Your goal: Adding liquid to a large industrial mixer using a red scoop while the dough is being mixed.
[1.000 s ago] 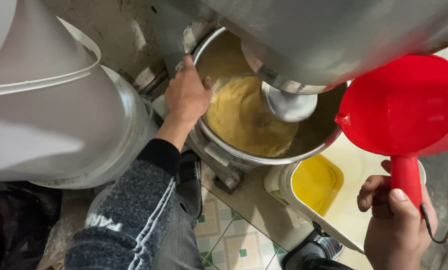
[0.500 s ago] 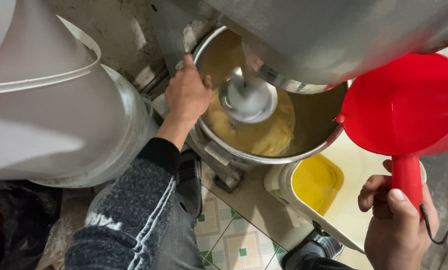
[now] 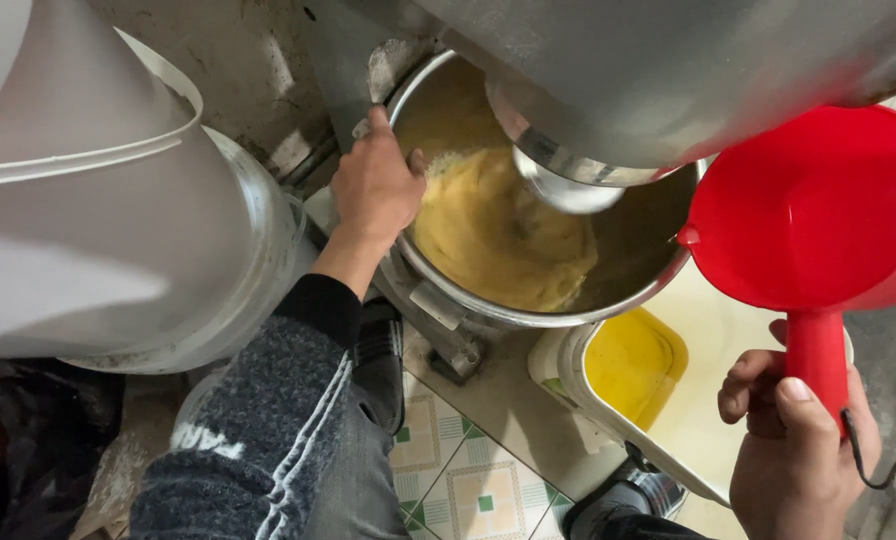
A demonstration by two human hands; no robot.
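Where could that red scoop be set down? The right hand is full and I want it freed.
Bare tiled floor lies between the person's leg and the white tub. The mixer bowl is crowded: dough, the beater and the left hand on its rim. The right hand grips the red scoop.

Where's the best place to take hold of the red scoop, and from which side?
Grip the red scoop by its straight handle, coming from below, the near side. The handle sticks out toward the person while the wide cup sits beside the mixer bowl. The right hand already wraps it there.
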